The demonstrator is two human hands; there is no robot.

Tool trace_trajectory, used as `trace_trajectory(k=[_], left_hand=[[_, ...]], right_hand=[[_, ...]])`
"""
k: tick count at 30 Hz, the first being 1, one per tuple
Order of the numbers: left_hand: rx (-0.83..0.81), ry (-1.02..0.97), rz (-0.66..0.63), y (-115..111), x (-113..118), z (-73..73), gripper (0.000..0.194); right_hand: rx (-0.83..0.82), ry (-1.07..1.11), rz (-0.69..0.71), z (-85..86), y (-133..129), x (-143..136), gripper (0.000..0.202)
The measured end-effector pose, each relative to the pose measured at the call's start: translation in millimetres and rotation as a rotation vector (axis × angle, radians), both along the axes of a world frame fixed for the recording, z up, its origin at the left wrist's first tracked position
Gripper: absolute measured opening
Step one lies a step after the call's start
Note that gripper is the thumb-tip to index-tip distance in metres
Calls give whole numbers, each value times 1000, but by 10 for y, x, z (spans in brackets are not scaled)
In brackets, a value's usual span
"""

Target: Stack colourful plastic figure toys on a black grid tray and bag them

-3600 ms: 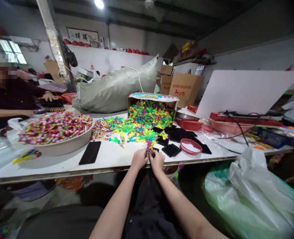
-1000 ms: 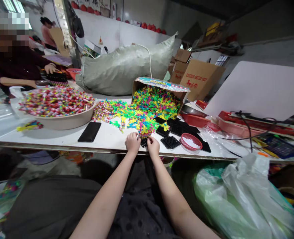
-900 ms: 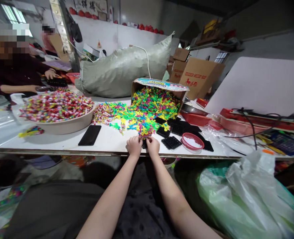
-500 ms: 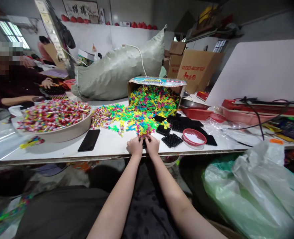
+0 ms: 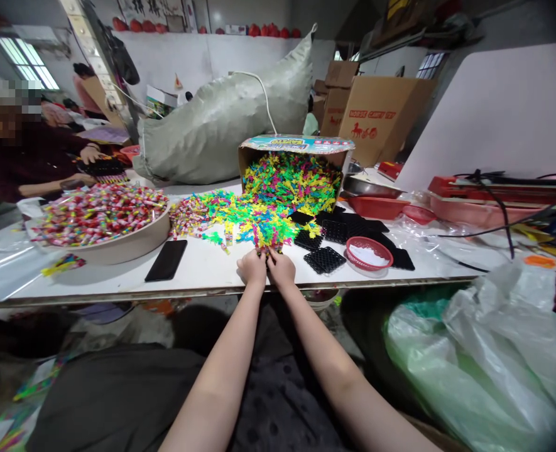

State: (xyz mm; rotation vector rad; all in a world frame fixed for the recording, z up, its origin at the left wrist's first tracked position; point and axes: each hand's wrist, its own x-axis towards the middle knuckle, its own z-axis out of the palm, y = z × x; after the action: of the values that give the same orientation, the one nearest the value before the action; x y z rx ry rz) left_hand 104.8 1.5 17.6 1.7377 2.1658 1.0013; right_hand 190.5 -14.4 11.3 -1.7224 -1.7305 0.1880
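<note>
My left hand [image 5: 253,268] and my right hand [image 5: 281,270] meet at the front edge of the white table [image 5: 212,270]. Both have curled fingers round a small dark piece with coloured bits on it, mostly hidden between them. Just beyond lies a heap of small yellow, green, blue and pink plastic pieces [image 5: 263,220], spilling from an open cardboard box [image 5: 296,144]. Black grid trays [image 5: 325,260] lie right of my hands, beside a red round basket [image 5: 369,253] with white contents. A black phone [image 5: 166,260] rests to the left.
A large basin [image 5: 131,246] of wrapped candies stands at the left. Behind it a person's hand [image 5: 92,152] works at a black tray. A big grey-green sack [image 5: 225,132] lies at the back; a plastic bag [image 5: 475,351] bulges at the lower right.
My hands have shifted slightly left and up in view, and the dark piece between them shows less. The camera view has tilted a little. The person's hand at the left has moved slightly.
</note>
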Motion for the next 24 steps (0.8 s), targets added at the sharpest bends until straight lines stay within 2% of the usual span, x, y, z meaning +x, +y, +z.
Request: trace_trajectory(k=[12, 24], left_hand=[[-80, -138, -28, 10, -65, 10, 33], [-78, -84, -113, 10, -110, 39, 34]], right_hand=[[-59, -89, -60, 27, -14, -32, 38], [-3, -93, -39, 20, -30, -51, 37]])
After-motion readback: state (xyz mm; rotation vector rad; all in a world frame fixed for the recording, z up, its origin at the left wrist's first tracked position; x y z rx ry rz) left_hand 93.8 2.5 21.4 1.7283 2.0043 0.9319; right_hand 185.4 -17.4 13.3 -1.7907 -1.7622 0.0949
